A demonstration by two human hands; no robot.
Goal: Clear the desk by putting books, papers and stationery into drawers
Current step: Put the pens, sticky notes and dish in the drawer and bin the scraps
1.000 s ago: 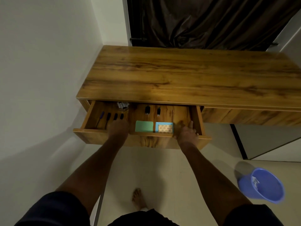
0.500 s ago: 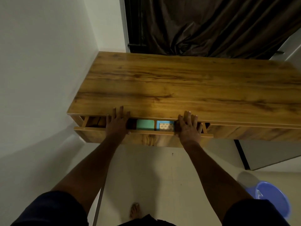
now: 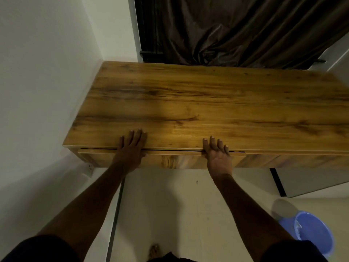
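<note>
Wood-grain counter [image 3: 207,103] set into a corner, with a white wall [image 3: 37,72] on the left and a dark curtain [image 3: 245,31] hanging at the far side. Under the near edge, toward the left, the drawer [image 3: 170,161], pushed in almost flush, only a thin dark slit along its top; contents hidden. Flat against the drawer front, the left hand [image 3: 130,148], fingers straight and lying over the counter's near edge, gripping nothing. Well apart to its right, the right hand [image 3: 217,155], likewise released, palm on the drawer front, fingers spread over the edge. Below, pale floor [image 3: 170,205], with a bare foot [image 3: 154,251] at the near side, a blue bucket [image 3: 313,231] at near right and a wall socket [image 3: 90,168] low on the left.
</note>
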